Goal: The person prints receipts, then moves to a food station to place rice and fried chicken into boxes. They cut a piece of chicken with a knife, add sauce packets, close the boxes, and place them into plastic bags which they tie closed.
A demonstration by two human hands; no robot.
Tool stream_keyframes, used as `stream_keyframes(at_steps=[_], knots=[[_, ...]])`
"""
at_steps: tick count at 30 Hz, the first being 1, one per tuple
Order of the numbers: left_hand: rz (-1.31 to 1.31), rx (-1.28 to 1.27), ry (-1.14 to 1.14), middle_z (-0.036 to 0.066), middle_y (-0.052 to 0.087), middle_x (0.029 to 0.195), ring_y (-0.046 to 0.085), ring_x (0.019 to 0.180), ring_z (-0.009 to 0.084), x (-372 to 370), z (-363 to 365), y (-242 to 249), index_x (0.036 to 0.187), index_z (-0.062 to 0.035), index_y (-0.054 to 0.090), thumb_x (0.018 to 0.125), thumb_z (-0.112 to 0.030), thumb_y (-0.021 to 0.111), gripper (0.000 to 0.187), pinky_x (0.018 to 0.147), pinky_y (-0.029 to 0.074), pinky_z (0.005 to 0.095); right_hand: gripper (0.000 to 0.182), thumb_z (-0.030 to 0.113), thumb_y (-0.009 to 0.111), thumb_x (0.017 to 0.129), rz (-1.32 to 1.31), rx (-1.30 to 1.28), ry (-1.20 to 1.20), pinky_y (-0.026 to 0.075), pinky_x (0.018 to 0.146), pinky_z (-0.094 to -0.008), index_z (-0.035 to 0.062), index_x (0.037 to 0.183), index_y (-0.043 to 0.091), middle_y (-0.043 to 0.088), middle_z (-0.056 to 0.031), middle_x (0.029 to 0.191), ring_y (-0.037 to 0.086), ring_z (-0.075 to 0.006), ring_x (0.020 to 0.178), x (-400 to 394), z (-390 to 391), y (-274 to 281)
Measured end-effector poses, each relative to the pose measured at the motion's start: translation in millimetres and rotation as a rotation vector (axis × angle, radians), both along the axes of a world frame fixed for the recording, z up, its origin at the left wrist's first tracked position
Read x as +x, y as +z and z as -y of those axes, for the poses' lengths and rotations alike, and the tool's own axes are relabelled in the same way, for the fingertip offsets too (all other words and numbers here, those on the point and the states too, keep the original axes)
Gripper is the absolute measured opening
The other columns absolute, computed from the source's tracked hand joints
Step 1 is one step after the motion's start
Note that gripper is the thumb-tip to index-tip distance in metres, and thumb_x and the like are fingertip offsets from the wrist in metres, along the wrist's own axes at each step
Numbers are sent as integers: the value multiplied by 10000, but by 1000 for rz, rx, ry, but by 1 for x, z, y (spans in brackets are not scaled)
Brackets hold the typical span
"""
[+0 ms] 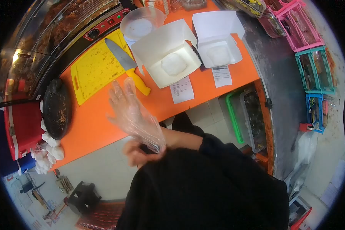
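Note:
My right hand (pixel 132 109) wears a clear plastic glove (pixel 151 134) and is held over the front edge of the orange table, fingers spread and holding nothing. Below it, my left hand (pixel 136 153) is closed on the cuff of that glove at the right wrist, where a dark band shows through the plastic. Just beyond the gloved fingers lies a large knife (pixel 120 55) with a yellow handle, partly on a yellow cutting board (pixel 90 73) marked with crumbs. Two open white takeaway boxes (pixel 159 42) (pixel 218 42) stand to the right, each with a round white portion inside.
Printed slips (pixel 182 90) lie before the boxes on the orange table (pixel 92 126). A plastic tub (pixel 142 23) stands behind. At left are a dark oval pan (pixel 57 109) and a glass-fronted food cabinet (pixel 38 42). Coloured baskets (pixel 314 69) line the right wall.

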State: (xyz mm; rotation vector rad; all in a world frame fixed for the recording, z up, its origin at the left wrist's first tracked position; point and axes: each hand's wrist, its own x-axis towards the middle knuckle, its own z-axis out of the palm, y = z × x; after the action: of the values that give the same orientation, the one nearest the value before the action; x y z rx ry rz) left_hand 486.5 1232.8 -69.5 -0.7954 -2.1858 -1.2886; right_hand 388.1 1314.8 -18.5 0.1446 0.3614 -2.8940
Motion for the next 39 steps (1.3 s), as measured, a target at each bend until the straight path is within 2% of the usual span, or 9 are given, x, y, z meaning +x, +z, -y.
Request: stream_keyframes(at_steps=[3, 7, 9, 11, 17, 21, 27, 35, 39], knots=[[54, 270, 248, 68, 501, 787, 492, 664, 162, -20, 11, 3, 847, 12, 491, 701, -280, 643, 361, 551, 417, 274, 777, 714, 224, 790, -81, -159, -69, -57, 996, -583, 264, 1402, 58, -80, -36, 1468, -131, -220, 1339, -18, 26, -7], [280, 153, 340, 72, 503, 752, 484, 673, 157, -33, 98, -33, 836, 6, 499, 745, -334, 596, 364, 596, 393, 263, 730, 676, 235, 815, -11, -87, -59, -5, 1009, -574, 263, 1400, 94, -18, -47, 1470, -49, -222, 1348, -55, 68, 12], [305, -111, 54, 95, 524, 744, 499, 685, 203, -61, 169, -45, 870, 1, 523, 804, -430, 513, 436, 643, 384, 318, 720, 666, 249, 820, 10, -67, -77, 20, 1020, -558, 262, 1399, 108, 2, -50, 1470, -20, -222, 1349, -80, 98, 13], [-217, -319, -282, 100, 529, 727, 507, 672, 252, -117, 209, 4, 872, -5, 523, 820, -421, 484, 421, 649, 381, 334, 675, 595, 307, 852, 21, -121, -126, 128, 1041, -499, 218, 1393, 161, 70, -66, 1463, 65, -231, 1342, -101, 135, 10], [-82, -166, 438, 185, 469, 1049, 458, 976, 310, -292, 329, 101, 1072, 39, 466, 835, -215, 529, 353, 867, 350, 392, 490, 416, 325, 919, 0, -296, -59, 314, 1001, -403, 121, 1310, 350, 393, -55, 1327, 387, -213, 1209, -119, 175, -29], [-99, 80, 642, 223, 397, 1164, 364, 1122, 338, -441, 396, 129, 1196, 59, 360, 838, -203, 526, 474, 964, 268, 391, 433, 403, 371, 910, 183, 113, -211, 435, 859, -371, 156, 1260, 430, 471, -7, 1241, 488, -190, 1062, -94, 163, -34], [-15, 139, 874, 280, 201, 1317, 259, 1207, 393, -569, 413, 154, 1301, 94, 178, 873, -288, 477, 648, 1005, 227, 422, 391, 356, 452, 882, 370, 311, -597, 461, 720, -266, 118, 1190, 480, 485, 2, 1172, 511, -150, 897, -78, 175, -14], [-419, 105, 896, 135, 69, 1458, 10, 1340, 338, -615, 393, 139, 1385, -51, 160, 921, -380, 197, 569, 1040, -1, 510, 406, 372, 444, 871, 254, 400, -494, 424, 755, -295, 113, 1179, 485, 486, -16, 1118, 475, -161, 893, -119, 157, -16], [-459, 114, 875, 141, 83, 1455, 30, 1340, 334, -613, 363, 134, 1390, -101, 184, 916, -357, 215, 540, 1040, -1, 513, 432, 344, 468, 870, 344, 426, -538, 428, 811, -339, 90, 1219, 442, 512, -67, 1084, 511, -188, 894, -158, 174, 32]])
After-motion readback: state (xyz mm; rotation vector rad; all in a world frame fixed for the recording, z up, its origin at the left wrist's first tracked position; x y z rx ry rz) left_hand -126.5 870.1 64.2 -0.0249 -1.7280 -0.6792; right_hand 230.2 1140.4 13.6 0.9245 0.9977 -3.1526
